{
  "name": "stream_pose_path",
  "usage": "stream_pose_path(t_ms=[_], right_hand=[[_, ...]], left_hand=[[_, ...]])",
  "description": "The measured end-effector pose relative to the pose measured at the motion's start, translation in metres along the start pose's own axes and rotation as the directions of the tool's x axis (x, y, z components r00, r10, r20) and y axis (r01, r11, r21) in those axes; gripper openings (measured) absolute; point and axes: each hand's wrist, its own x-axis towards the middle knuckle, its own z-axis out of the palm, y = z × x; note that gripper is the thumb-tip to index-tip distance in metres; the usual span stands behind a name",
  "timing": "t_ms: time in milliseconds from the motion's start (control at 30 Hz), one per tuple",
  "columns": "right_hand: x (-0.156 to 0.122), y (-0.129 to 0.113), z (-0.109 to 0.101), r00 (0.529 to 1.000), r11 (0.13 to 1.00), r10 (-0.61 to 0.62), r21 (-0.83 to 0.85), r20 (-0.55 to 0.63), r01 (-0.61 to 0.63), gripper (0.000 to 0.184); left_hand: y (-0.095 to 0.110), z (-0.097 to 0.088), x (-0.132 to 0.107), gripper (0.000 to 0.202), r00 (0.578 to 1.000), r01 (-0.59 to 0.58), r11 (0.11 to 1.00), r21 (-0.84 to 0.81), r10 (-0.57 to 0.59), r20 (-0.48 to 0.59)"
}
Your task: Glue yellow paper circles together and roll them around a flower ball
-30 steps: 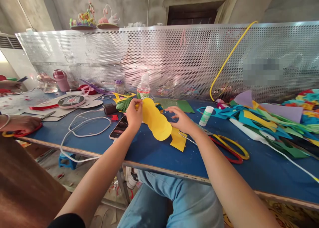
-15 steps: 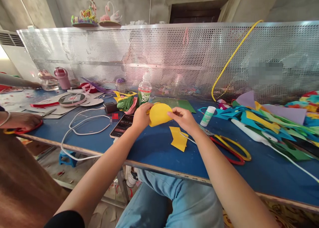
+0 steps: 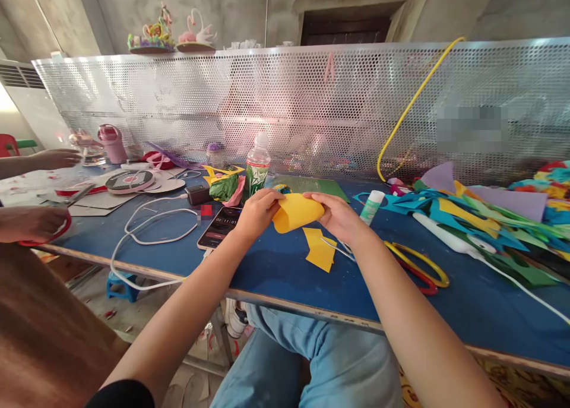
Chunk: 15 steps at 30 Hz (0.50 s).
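Observation:
Between my two hands a piece of yellow paper (image 3: 297,212) is held up above the blue table, bent into a curve. My left hand (image 3: 259,211) is closed on its left edge, and my right hand (image 3: 333,213) pinches the right edge. Below it lie yellow paper scraps (image 3: 320,250), with the tip of a metal tool over them. Scissors (image 3: 421,264) with red and yellow handles lie partly hidden behind my right forearm. A glue stick (image 3: 372,207) stands tilted just right of my right hand.
A phone (image 3: 218,227) showing a timer, a white cable (image 3: 129,230) and a bottle (image 3: 258,161) are left of centre. Coloured paper scraps (image 3: 481,218) and a white corded tool (image 3: 445,234) lie at right. At left, a co-worker's hand (image 3: 38,223) holds red-handled scissors.
The yellow paper has gone from a flat-looking round shape to a curled one, and has shifted slightly right with my hands. The co-worker's hands have moved at left.

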Motion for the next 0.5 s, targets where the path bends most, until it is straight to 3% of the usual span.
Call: stream_pose_path(t_ms=[233,300,400,500], right_hand=[[0.001,0.001,-0.008,0.998,0.993,-0.025,-0.116,0.056,0.032,0.023],[0.003,0.001,-0.009,0.996,0.989,-0.074,-0.122,0.040,0.078,0.024],[0.006,0.003,-0.012,0.987,0.982,-0.159,-0.107,-0.002,0.157,0.025],[0.009,0.006,-0.012,0.976,0.958,-0.218,-0.194,-0.017,0.211,0.024]], left_hand=[[0.003,0.004,0.002,0.020,0.967,0.254,0.945,-0.206,-0.249,0.050],[0.003,0.008,0.004,0.014,0.922,0.383,0.863,-0.328,-0.376,0.089],[0.003,0.011,0.006,0.008,0.846,0.508,0.667,-0.545,-0.506,0.170],[0.004,0.009,0.006,0.027,0.812,0.532,0.527,-0.663,-0.539,0.224]])
